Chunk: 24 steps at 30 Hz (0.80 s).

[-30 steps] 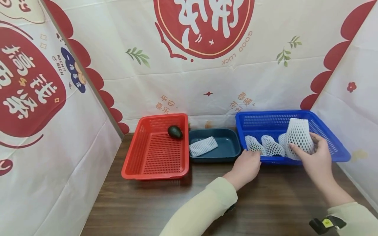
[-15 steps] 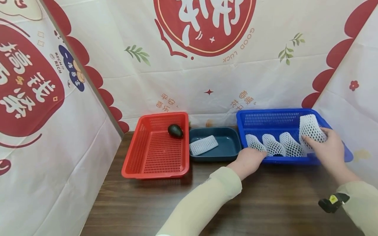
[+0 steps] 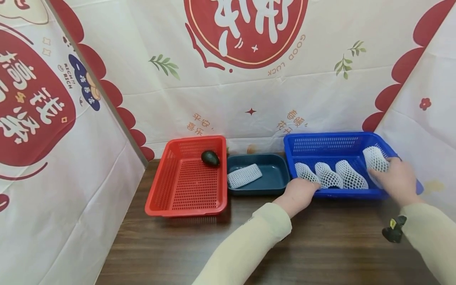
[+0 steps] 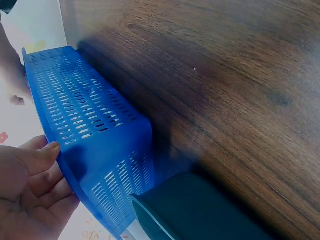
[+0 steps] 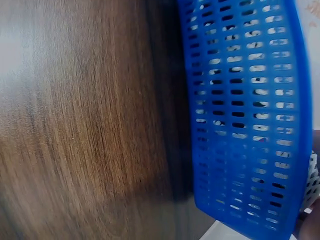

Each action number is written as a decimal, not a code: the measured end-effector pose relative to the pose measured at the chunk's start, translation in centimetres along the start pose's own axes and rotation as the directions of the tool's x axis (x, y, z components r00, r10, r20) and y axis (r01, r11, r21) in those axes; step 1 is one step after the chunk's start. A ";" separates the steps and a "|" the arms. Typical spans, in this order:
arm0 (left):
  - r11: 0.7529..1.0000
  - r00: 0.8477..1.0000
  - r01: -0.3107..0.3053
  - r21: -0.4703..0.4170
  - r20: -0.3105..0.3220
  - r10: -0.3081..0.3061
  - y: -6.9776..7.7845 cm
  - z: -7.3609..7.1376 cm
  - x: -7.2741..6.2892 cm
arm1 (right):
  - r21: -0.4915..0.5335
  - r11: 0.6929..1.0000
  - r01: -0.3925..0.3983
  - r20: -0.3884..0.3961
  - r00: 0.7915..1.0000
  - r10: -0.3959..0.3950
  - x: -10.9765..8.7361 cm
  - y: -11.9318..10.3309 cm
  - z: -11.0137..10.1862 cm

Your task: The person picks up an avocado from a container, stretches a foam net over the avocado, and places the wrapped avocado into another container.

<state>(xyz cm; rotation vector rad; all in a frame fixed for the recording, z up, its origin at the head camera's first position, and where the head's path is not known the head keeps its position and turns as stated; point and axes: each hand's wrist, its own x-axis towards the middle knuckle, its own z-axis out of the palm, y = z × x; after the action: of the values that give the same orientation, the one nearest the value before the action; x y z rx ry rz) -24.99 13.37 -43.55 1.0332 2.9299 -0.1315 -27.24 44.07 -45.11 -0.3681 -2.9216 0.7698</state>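
My left hand [image 3: 298,194] holds the front left rim of the blue basket [image 3: 331,193]; in the left wrist view its thumb [image 4: 42,157] presses the outside of the rim. Inside the right end of that basket, my right hand [image 3: 399,180] grips a bulging white foam net sleeve [image 3: 375,159], whose contents I cannot make out. Three more foam net sleeves lie slanted side by side along the front: one by my left hand [image 3: 305,173], a middle sleeve [image 3: 328,175] and a right-hand sleeve [image 3: 350,175]. In the right wrist view the basket wall hides most of the right hand.
Left of the blue basket stands a dark teal tray [image 3: 276,183] with a flat foam net sleeve [image 3: 245,175] in it. Beyond it is a red basket [image 3: 192,190] holding one dark avocado [image 3: 210,158]. A printed cloth [image 3: 249,95] walls the wooden table's back and sides.
My right hand has carried its foam net sleeve rightward, then lowered it into the basket's right end. That uncovered the third sleeve. My left hand stays on the rim, shifted slightly right.
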 end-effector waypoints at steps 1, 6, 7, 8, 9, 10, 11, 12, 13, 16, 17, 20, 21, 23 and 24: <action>1.000 1.000 0.002 -0.003 0.001 -0.002 0.0 0.0 0.0 | -0.022 1.000 -0.004 0.010 1.000 0.004 0.1 0.1 0.1; 1.000 1.000 -0.004 0.012 -0.005 0.004 0.3 0.1 0.0 | -0.112 0.994 0.000 0.026 1.000 0.003 0.5 0.4 0.5; 1.000 1.000 -0.004 0.012 -0.006 0.004 0.3 0.1 0.0 | -0.128 0.992 0.010 0.022 1.000 -0.007 0.5 0.4 0.6; 1.000 1.000 -0.005 0.015 -0.007 0.005 0.4 0.1 0.0 | -0.144 0.989 0.016 0.022 1.000 -0.013 0.6 0.4 0.7; 1.000 1.000 -0.006 0.015 -0.007 0.006 0.4 0.1 0.1 | -0.160 0.987 0.024 0.024 0.999 -0.021 0.6 0.3 0.7; 1.000 1.000 -0.005 0.015 -0.007 0.006 0.5 0.1 0.0 | -0.175 0.984 0.032 0.027 0.999 -0.027 0.6 0.2 0.8; 1.000 1.000 -0.006 0.016 -0.006 0.007 0.6 0.2 0.1 | -0.188 0.981 0.036 0.034 0.999 -0.030 0.7 0.1 1.0; 1.000 1.000 -0.007 0.017 -0.006 0.007 0.6 0.2 0.0 | -0.199 0.979 0.035 0.039 0.999 -0.028 0.7 0.0 1.1; 1.000 1.000 -0.008 0.019 -0.007 0.008 0.7 0.2 0.0 | -0.210 0.977 0.032 0.045 0.999 -0.023 0.7 -0.1 1.1; 0.999 1.000 -0.016 0.029 -0.017 0.017 0.8 0.2 0.0 | -0.236 0.972 0.015 0.053 0.999 -0.002 0.8 -0.5 1.4; 0.999 1.000 -0.016 0.030 -0.018 0.017 0.8 0.2 -0.1 | -0.241 0.970 0.010 0.062 0.998 0.005 0.8 -0.6 1.4; 0.999 1.000 -0.014 0.035 -0.023 0.014 0.7 0.2 -0.1 | -0.240 0.971 0.009 0.093 0.996 0.014 0.8 -0.9 1.5; 0.999 1.000 -0.014 0.039 -0.026 0.015 0.6 0.2 -0.1 | -0.233 0.972 0.012 0.109 0.994 0.014 0.8 -0.9 1.4; 0.999 0.999 -0.014 0.042 -0.030 0.016 0.5 0.3 -0.1 | -0.216 0.976 0.019 0.144 0.989 0.012 0.9 -0.8 1.3; 0.999 0.999 -0.017 0.047 -0.037 0.019 0.5 0.3 -0.1 | -0.205 0.978 0.026 0.165 0.986 0.008 1.0 -0.7 1.2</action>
<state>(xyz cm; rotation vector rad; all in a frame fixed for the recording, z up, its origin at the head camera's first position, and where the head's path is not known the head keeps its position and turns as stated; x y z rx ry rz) -24.64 13.67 -43.88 1.0799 2.9634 -0.1825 -28.52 43.16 -45.74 -0.3212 -3.1679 0.5190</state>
